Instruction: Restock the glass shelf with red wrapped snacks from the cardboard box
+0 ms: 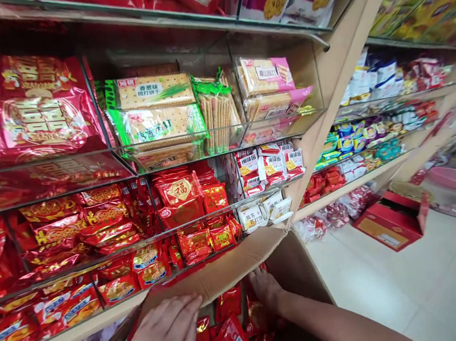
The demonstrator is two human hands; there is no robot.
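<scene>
An open cardboard box (234,268) with red wrapped snack packets (231,335) inside stands against the lower shelves. My left hand (166,326) lies over the box's near left edge by the raised flap, its fingers together and bent on the cardboard. Inside the box, at the right of the packets, is my right hand (264,286); its fingertips reach down among red packets and are partly hidden, so what they hold cannot be made out. Just above the flap, the lowest shelf bears red and gold packets (222,236) and white packets (252,215).
Glass-fronted shelves hold green cracker packs (159,126), pink cracker packs (264,75) and large red packs (47,117). A wooden upright (334,81) divides the shelving. On the tiled floor at right sit a red box (393,222) and a pink basin (452,177).
</scene>
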